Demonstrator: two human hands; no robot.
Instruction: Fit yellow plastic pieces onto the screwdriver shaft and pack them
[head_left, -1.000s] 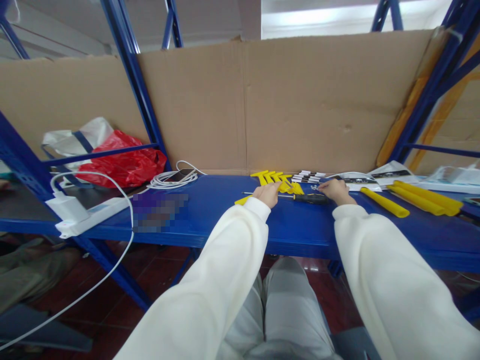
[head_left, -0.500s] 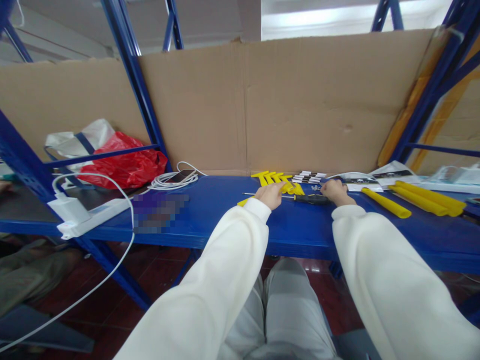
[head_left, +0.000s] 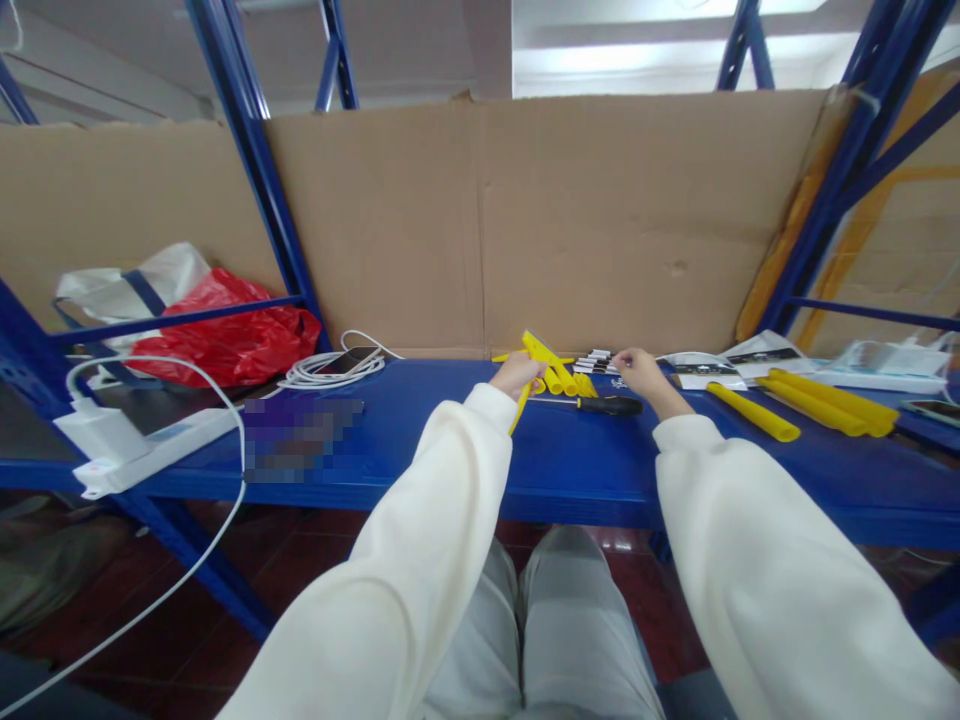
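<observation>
My left hand (head_left: pixel 514 375) is closed on a yellow plastic piece (head_left: pixel 538 352), lifted off the blue shelf (head_left: pixel 420 440) and tilted. My right hand (head_left: pixel 636 368) hovers with fingers pinched by some small black and white parts (head_left: pixel 596 360); whether it holds one I cannot make out. More yellow pieces (head_left: pixel 566 382) lie between the hands. A screwdriver with a black handle (head_left: pixel 609 405) lies on the shelf just in front of my right hand.
Long yellow tubes (head_left: pixel 817 403) and printed leaflets (head_left: pixel 739 355) lie to the right. A coiled white cable with a phone (head_left: pixel 337 365), a red bag (head_left: pixel 225 335) and a white power strip (head_left: pixel 127 445) sit to the left. Cardboard (head_left: pixel 585 220) backs the shelf.
My left hand has raised a yellow piece off the shelf. My right hand has moved from the screwdriver handle back toward the small black and white parts.
</observation>
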